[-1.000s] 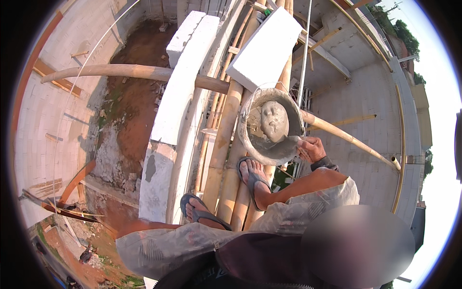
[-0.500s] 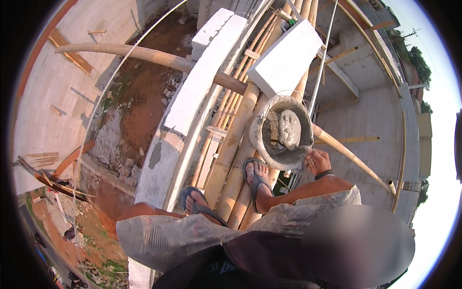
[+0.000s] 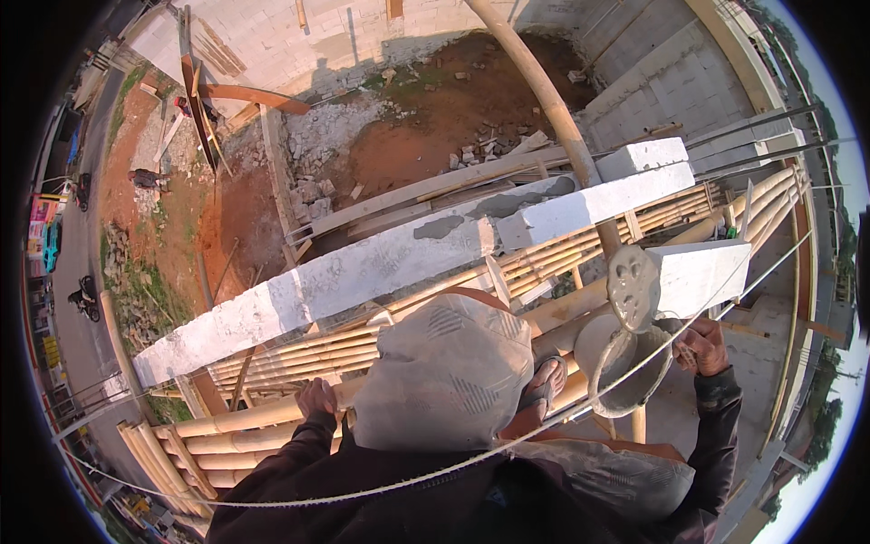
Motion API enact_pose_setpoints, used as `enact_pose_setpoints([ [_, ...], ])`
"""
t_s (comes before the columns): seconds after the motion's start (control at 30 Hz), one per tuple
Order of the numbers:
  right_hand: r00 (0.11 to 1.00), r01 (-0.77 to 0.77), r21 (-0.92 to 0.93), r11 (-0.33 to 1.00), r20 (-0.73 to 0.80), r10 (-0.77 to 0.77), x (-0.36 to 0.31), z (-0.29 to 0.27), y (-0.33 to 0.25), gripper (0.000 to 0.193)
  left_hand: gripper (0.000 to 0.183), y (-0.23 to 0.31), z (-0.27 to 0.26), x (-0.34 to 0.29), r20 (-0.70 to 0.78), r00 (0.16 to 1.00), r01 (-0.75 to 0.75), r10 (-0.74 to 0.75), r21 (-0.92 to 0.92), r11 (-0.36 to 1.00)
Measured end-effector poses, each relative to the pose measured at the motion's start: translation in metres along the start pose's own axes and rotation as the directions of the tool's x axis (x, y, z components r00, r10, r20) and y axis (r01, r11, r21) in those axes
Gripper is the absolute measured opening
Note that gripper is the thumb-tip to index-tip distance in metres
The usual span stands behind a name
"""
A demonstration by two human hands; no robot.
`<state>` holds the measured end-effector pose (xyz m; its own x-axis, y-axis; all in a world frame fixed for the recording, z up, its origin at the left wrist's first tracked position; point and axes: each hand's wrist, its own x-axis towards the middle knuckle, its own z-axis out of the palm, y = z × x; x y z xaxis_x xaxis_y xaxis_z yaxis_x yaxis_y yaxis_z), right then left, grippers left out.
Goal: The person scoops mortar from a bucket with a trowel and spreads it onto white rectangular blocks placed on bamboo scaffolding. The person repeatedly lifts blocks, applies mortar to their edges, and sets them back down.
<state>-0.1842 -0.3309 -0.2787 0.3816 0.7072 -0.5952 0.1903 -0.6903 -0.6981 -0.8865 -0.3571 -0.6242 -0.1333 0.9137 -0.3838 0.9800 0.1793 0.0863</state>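
My right hand is closed on the rim of a mortar-crusted bucket, which is tilted on the bamboo scaffold to my right. A flat, oval grey thing covered in wet mortar shows at the bucket's far rim, overlapping a white block behind it; I cannot make out its kind. On my left, my left hand curls over a bamboo pole. My bent knee rises between my hands, and a sandalled foot stands on the poles.
A long white block wall, patched with grey mortar, runs beyond the poles. Another white block lies behind the bucket. A taut string crosses before me. Beyond the wall is a deep drop to rubble and red soil.
My view has swung left and I am lower, with my knee raised. My left hand has come into view on a pole. The mortar-covered oval thing has shifted from inside the bucket to its far rim.
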Motion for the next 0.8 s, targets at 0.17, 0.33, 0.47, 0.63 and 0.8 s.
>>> enact_pose_setpoints([
  [0.17,0.919,0.197,-0.265,0.944,0.384,-0.084,0.127,0.062,-0.093,0.032,0.022,0.006,-0.002,-0.006,-0.127,0.991,-0.054,0.05,-0.027,0.998],
  [0.33,0.907,0.358,-0.597,0.718,0.405,-0.115,0.216,0.153,-0.127,0.037,0.019,0.009,-0.006,-0.008,-0.248,0.966,-0.101,0.071,-0.114,0.988],
  [0.47,0.84,0.519,-0.815,0.258,0.428,-0.334,0.253,0.219,-0.118,0.048,0.016,0.013,-0.009,-0.009,-0.303,0.951,-0.109,0.056,-0.161,0.981],
  [0.63,0.791,0.53,-0.845,0.077,0.46,-0.402,0.258,0.288,-0.088,0.035,0.016,0.013,-0.012,-0.011,-0.277,0.96,-0.095,0.041,-0.186,0.978],
  [0.8,0.646,0.702,-0.706,0.094,0.577,-0.5,0.239,0.356,-0.052,0.025,0.015,0.013,-0.012,-0.012,-0.279,0.959,-0.102,0.053,-0.165,0.981],
])
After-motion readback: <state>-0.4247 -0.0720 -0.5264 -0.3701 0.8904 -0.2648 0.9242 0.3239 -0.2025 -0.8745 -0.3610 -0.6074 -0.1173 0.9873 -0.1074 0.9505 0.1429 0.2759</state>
